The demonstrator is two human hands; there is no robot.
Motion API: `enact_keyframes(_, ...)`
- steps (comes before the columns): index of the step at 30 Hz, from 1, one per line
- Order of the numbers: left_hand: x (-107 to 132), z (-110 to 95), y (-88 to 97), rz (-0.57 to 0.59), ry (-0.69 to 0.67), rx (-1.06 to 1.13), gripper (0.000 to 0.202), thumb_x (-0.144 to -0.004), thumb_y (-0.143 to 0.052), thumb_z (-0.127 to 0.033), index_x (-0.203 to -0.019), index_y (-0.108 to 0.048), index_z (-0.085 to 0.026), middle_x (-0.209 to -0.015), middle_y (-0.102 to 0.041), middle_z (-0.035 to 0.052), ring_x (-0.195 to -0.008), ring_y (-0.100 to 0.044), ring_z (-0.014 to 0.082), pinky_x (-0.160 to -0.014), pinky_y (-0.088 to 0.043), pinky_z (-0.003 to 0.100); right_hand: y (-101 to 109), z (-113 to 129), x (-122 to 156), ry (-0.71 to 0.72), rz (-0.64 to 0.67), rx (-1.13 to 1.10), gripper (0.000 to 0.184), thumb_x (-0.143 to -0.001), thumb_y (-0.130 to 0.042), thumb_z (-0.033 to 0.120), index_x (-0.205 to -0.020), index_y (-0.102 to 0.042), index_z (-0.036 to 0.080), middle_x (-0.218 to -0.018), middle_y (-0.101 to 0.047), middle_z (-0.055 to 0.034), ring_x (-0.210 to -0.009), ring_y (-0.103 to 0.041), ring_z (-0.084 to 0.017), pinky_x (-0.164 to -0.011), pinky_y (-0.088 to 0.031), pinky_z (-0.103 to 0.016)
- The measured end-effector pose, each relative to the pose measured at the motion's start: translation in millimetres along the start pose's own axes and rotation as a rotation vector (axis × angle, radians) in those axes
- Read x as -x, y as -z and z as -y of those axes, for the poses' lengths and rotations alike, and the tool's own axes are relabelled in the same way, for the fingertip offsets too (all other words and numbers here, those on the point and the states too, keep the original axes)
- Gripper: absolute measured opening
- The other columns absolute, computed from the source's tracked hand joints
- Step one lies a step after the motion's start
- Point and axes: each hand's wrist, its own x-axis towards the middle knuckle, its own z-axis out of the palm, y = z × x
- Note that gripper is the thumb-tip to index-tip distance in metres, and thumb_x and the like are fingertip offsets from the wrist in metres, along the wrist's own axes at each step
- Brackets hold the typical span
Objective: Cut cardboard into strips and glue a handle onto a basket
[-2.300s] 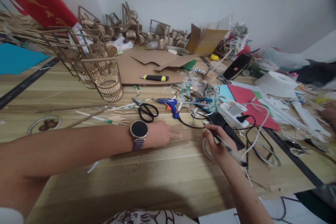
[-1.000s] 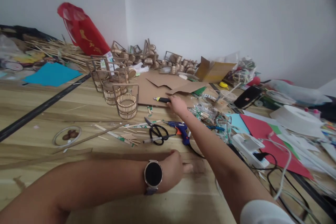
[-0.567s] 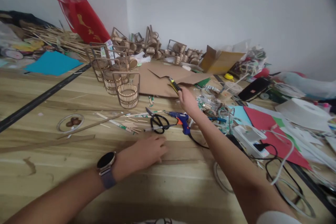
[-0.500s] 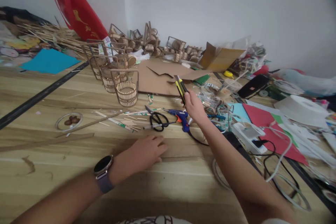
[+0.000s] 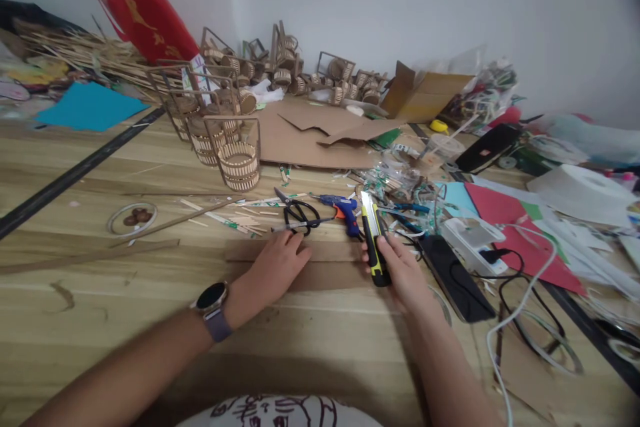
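My right hand (image 5: pixel 400 267) grips a yellow-and-black utility knife (image 5: pixel 374 240), its blade end pointing up and away from me. Flat cardboard strips (image 5: pixel 330 275) lie on the table, partly covered by my left hand (image 5: pixel 280 260). That hand rests palm down with its fingers loosely extended and holds nothing; a watch is on its wrist. Just beyond its fingertips are black-handled scissors (image 5: pixel 299 217) with a thin pen-like tool across them. A blue glue gun (image 5: pixel 345 208) lies left of the knife.
Several small slatted baskets with tall handles (image 5: pixel 240 167) stand at the back left, by a large cardboard sheet (image 5: pixel 310 150). A phone (image 5: pixel 457 280), a white power strip (image 5: pixel 470 240) and cables lie right. Brown beads (image 5: pixel 137 217) sit inside a ring at left.
My right hand has brought the utility knife back toward me and lower. My left hand has shifted slightly forward over the cardboard strips. The phone shows more fully.
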Motion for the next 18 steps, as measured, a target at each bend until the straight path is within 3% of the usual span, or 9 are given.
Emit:
enact_keyframes(2, 6, -10, 1.6, -0.02, 0.014, -0.031, 0.014, -0.1, -0.052, -0.012, -0.102, -0.067, -0.014, -0.113, -0.064, 0.0142, -0.104, -0.056, 0.0285, -0.087, -0.049, 0.042, -4, 0, 1, -0.019, 0.022, -0.008, 0.05, -0.067, -0.082, 0.063, -0.088, -0.064, 0.022, -0.073, -0.069, -0.0001, -0.054, -0.058, -0.012, -0.047, -0.049, -0.023)
enact_keyframes(6, 16, -24, -0.3, 0.059, -0.007, -0.004, 0.019, -0.096, -0.067, -0.032, -0.098, -0.067, -0.014, -0.096, -0.064, 0.0107, -0.091, -0.058, 0.0266, -0.078, -0.05, 0.038, -8, -2, 5, -0.059, 0.057, -0.031, 0.047, -0.066, -0.082, 0.06, -0.086, -0.062, 0.022, -0.071, -0.068, 0.0001, -0.052, -0.056, -0.012, -0.043, -0.046, -0.022)
enact_keyframes(10, 21, -29, -2.5, 0.078, 0.092, -0.032, 0.043, -0.09, -0.075, -0.041, -0.119, -0.063, -0.012, -0.112, -0.065, 0.0142, -0.102, -0.059, 0.0285, -0.084, -0.051, 0.039, -7, -4, 8, -0.118, 0.12, -0.093, 0.042, -0.069, -0.083, 0.056, -0.083, -0.065, 0.021, -0.063, -0.064, 0.0012, -0.049, -0.054, -0.011, -0.041, -0.043, -0.02)
enact_keyframes(13, 23, -31, -3.0, 0.075, 0.124, -0.008, 0.05, -0.092, -0.072, -0.043, -0.128, -0.06, -0.011, -0.124, -0.064, 0.0178, -0.116, -0.058, 0.0312, -0.095, -0.05, 0.041, -2, -4, 9, -0.171, 0.165, -0.186, 0.039, -0.068, -0.088, 0.049, -0.089, -0.071, 0.021, -0.066, -0.066, -0.0001, -0.054, -0.057, -0.012, -0.046, -0.048, -0.021)
enact_keyframes(15, 25, -32, -3.7, 0.076, 0.135, 0.015, 0.053, -0.093, -0.07, -0.044, -0.132, -0.058, -0.011, -0.136, -0.059, 0.0215, -0.127, -0.054, 0.0343, -0.102, -0.047, 0.045, 3, -4, 9, -0.196, 0.2, -0.218, 0.039, -0.067, -0.091, 0.042, -0.096, -0.075, 0.022, -0.075, -0.07, -0.0017, -0.06, -0.061, -0.013, -0.053, -0.053, -0.022)
enact_keyframes(18, 27, -31, -5.8, 0.084, 0.165, 0.056, 0.054, -0.093, -0.069, -0.046, -0.134, -0.058, -0.013, -0.149, -0.048, 0.0256, -0.136, -0.049, 0.0377, -0.108, -0.044, 0.049, 7, -5, 9, -0.222, 0.265, -0.228, 0.045, -0.068, -0.092, 0.034, -0.109, -0.076, 0.025, -0.102, -0.075, -0.0056, -0.074, -0.067, -0.014, -0.066, -0.059, -0.023)
